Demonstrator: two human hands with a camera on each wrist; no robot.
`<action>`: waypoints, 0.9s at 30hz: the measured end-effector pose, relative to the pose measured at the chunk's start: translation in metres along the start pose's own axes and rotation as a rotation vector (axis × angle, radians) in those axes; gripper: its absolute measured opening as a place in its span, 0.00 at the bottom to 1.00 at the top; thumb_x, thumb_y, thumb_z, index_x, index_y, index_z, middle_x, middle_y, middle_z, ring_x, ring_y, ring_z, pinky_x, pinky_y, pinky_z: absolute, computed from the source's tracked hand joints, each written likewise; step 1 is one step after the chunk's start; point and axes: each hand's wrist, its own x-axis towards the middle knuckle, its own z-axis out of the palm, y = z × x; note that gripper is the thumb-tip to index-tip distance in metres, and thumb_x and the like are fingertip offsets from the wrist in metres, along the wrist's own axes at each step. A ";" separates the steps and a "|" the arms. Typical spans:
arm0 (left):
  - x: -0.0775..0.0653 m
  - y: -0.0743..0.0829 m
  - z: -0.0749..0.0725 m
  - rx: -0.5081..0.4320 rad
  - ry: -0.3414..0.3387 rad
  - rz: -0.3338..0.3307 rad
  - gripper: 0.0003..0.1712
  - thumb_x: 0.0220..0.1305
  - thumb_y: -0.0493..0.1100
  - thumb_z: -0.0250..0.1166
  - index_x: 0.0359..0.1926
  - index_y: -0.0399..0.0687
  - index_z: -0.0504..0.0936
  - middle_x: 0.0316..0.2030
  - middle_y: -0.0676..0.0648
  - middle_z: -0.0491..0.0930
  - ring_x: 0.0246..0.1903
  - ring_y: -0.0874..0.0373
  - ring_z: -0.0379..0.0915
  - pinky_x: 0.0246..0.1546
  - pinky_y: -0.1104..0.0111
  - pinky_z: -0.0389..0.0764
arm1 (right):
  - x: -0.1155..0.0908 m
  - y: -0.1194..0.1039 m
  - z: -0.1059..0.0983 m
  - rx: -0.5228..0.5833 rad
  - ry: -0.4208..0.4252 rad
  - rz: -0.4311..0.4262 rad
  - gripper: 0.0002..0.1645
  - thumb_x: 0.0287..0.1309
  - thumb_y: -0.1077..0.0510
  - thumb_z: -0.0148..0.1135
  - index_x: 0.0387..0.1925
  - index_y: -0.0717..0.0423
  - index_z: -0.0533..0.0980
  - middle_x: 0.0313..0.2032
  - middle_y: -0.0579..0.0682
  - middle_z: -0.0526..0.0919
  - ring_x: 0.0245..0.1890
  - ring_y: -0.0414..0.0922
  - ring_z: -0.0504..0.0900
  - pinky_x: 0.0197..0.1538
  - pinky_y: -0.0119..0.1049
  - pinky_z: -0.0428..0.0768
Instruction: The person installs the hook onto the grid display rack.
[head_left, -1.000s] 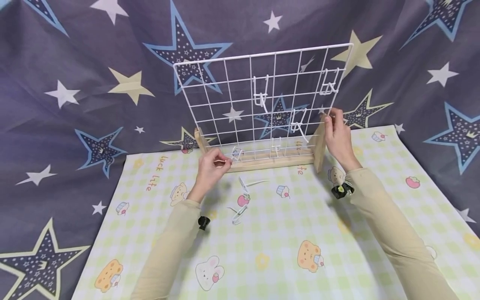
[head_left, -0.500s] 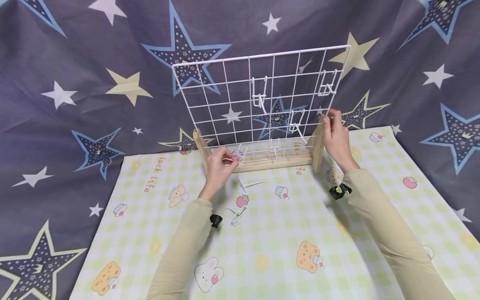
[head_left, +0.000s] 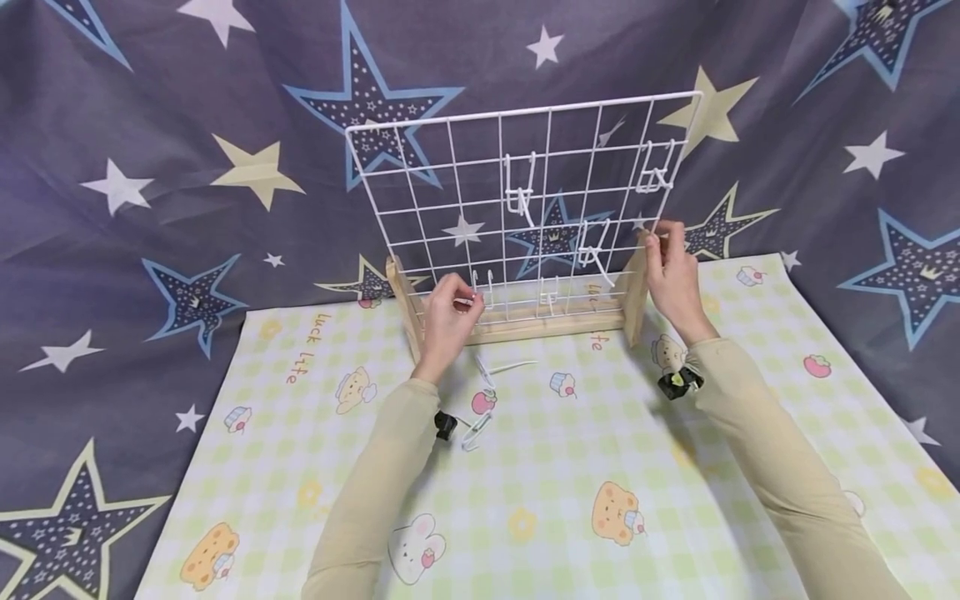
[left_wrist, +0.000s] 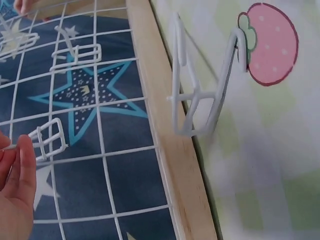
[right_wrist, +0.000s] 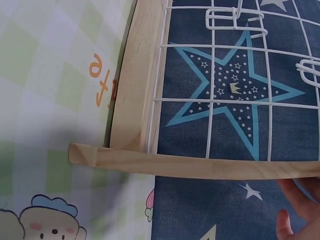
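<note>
A white wire grid panel [head_left: 525,158] stands upright in a wooden stand [head_left: 555,323]. At its lower left, my left hand [head_left: 450,317] pinches a white wire hook [head_left: 482,283] by its arm, the hook's two bent ends up against the grid wires. In the left wrist view the same hook [left_wrist: 50,140] shows just past the fingertips [left_wrist: 25,150]. My right hand [head_left: 673,271] grips the panel's right edge at the top of the wooden upright [head_left: 636,292]. In the right wrist view, its fingers [right_wrist: 299,200] appear beside that upright, partly cut off.
Several white hooks hang on the grid, including an upper middle hook [head_left: 519,192] and one at the upper right [head_left: 655,171]. Two loose hooks lie on the checked tablecloth before the stand, the nearer hook [head_left: 477,431] by my left wrist. A star-patterned curtain [head_left: 187,167] hangs behind.
My left hand has moved right and up along the bottom of the grid, carrying the pinched hook onto the wires. The right hand stays on the panel's edge.
</note>
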 end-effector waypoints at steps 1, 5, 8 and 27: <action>0.000 0.000 0.002 0.003 -0.008 -0.005 0.09 0.51 0.23 0.63 0.25 0.34 0.71 0.27 0.41 0.75 0.28 0.47 0.81 0.27 0.70 0.83 | 0.000 0.000 0.000 0.004 -0.001 0.003 0.17 0.75 0.53 0.42 0.54 0.63 0.64 0.44 0.63 0.83 0.23 0.43 0.71 0.25 0.28 0.66; -0.005 -0.004 0.007 0.025 -0.055 -0.011 0.10 0.52 0.24 0.64 0.25 0.35 0.71 0.27 0.41 0.75 0.29 0.48 0.81 0.26 0.71 0.82 | -0.002 0.000 0.002 0.015 0.005 0.002 0.18 0.75 0.53 0.42 0.53 0.64 0.64 0.43 0.65 0.83 0.25 0.42 0.71 0.26 0.28 0.66; -0.009 -0.005 0.009 0.035 -0.085 -0.009 0.11 0.52 0.23 0.65 0.25 0.36 0.71 0.27 0.41 0.75 0.29 0.49 0.81 0.26 0.70 0.82 | -0.002 0.000 0.002 0.027 0.014 -0.001 0.18 0.75 0.54 0.43 0.53 0.65 0.64 0.43 0.65 0.83 0.28 0.44 0.74 0.28 0.28 0.66; -0.026 -0.015 0.015 -0.049 -0.148 -0.200 0.05 0.55 0.26 0.65 0.31 0.36 0.78 0.31 0.40 0.79 0.33 0.48 0.79 0.29 0.68 0.83 | 0.000 -0.001 0.003 0.072 0.025 0.020 0.19 0.74 0.56 0.44 0.53 0.70 0.64 0.48 0.68 0.80 0.44 0.57 0.81 0.37 0.21 0.69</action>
